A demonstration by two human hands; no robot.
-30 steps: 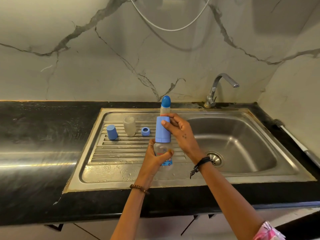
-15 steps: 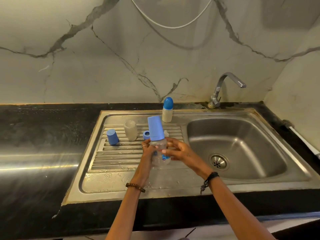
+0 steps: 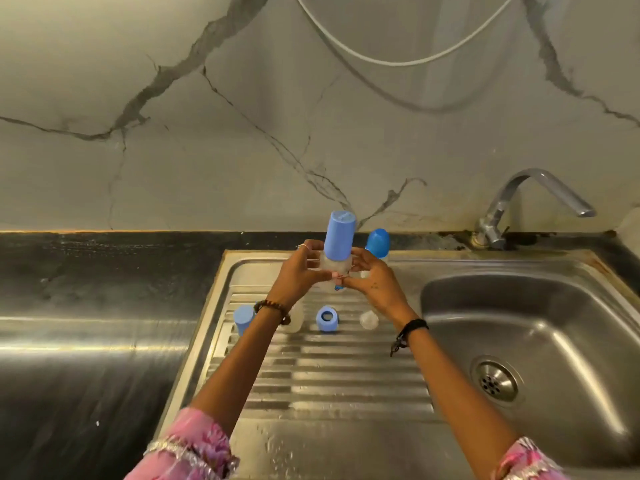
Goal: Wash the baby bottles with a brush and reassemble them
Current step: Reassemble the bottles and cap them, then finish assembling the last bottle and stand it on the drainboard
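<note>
left hand [image 3: 300,271] + right hand [image 3: 372,284]: both grip capped bottle [image 3: 337,252] | frame centre, above sink [image 3: 242,271] drainboard

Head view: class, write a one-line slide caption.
Both hands, left hand and right hand, hold a capped baby bottle above the sink drainboard.

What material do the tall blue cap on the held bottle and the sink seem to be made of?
Tall blue cap: probably plastic, matte, even opaque colour. Sink: looks like stainless steel, brushed; it mirrors light, with rust-like stains along the rim.
</note>
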